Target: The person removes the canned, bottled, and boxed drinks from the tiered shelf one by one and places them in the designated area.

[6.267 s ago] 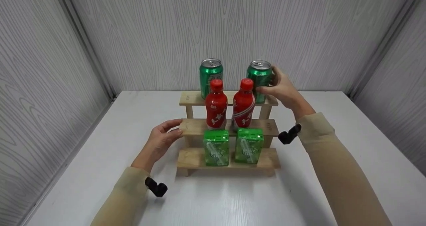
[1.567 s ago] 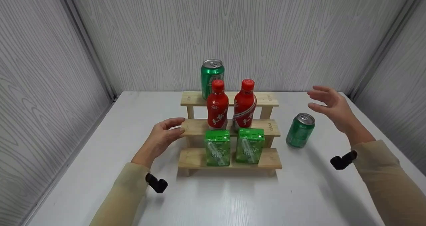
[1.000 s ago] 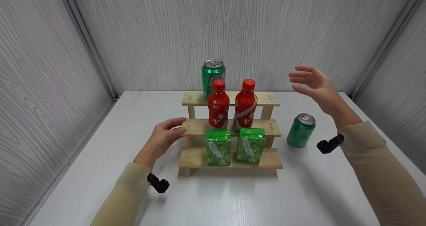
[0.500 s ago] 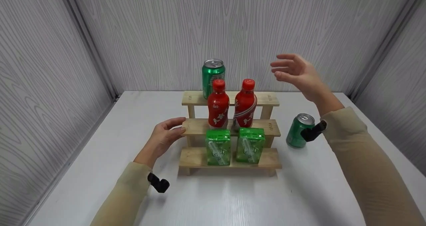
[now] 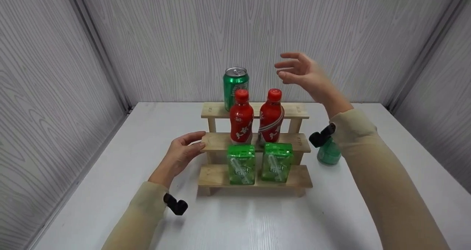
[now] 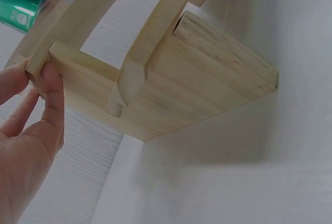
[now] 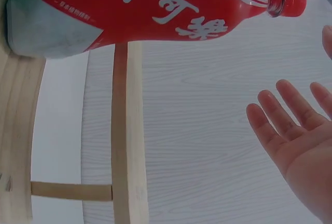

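Observation:
A three-tier wooden shelf (image 5: 298, 111) stands mid-table. One green can (image 5: 235, 83) is on its top tier, two red bottles (image 5: 241, 117) (image 5: 271, 116) on the middle tier, and two green juice boxes (image 5: 241, 164) (image 5: 276, 162) on the bottom tier. My left hand (image 5: 194, 140) grips the left end of the middle tier; the left wrist view shows its fingers (image 6: 49, 86) pinching the shelf board (image 6: 207, 73). My right hand (image 5: 291, 67) hovers empty above the top tier's right side, fingers spread. The right wrist view shows its fingers (image 7: 288, 107) beside a red bottle (image 7: 155, 11).
A second green can (image 5: 328, 154) stands on the white table (image 5: 250, 220) right of the shelf, partly hidden by my right sleeve and wrist camera. Grey wood-grain walls close in the back and both sides.
My right hand, having set the right-hand can down on the table, has risen and swung left over the shelf top. The left hand has kept its hold on the shelf.

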### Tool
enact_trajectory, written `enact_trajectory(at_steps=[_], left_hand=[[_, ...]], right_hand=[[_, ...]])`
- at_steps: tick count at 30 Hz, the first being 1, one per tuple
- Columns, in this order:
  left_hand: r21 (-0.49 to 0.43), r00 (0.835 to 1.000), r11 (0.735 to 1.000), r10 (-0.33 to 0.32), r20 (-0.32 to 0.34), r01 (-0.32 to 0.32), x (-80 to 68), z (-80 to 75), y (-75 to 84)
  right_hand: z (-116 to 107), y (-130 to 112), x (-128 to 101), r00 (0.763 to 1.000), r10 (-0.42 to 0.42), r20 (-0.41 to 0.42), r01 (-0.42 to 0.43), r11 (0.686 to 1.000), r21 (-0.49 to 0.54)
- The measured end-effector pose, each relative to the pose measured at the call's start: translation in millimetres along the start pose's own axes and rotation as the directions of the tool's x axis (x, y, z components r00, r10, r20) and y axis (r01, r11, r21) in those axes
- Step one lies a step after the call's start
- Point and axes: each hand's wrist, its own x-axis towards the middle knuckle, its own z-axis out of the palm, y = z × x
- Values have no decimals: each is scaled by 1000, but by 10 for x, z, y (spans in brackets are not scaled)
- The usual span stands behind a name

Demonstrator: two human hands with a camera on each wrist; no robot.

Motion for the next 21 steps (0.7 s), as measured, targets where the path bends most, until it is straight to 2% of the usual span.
enact_trajectory(at_steps=[8, 13, 15, 21], left_hand=[[-43, 1000, 999, -3, -2, 3, -44, -20, 0], [-45, 999, 998, 39, 20, -38, -57, -43, -6], [-46, 998, 997, 56, 26, -55, -57, -42, -11], [-53, 999, 997, 51, 14, -51, -64, -23, -16]], right_hand=[[203, -81, 190, 997, 7, 78, -7, 1000, 3], [301, -129, 292, 992, 19, 123, -17, 1000, -19], [336, -140, 330, 990, 30, 141, -25, 999, -38], [435, -131, 440, 979, 90, 181, -71, 992, -108]])
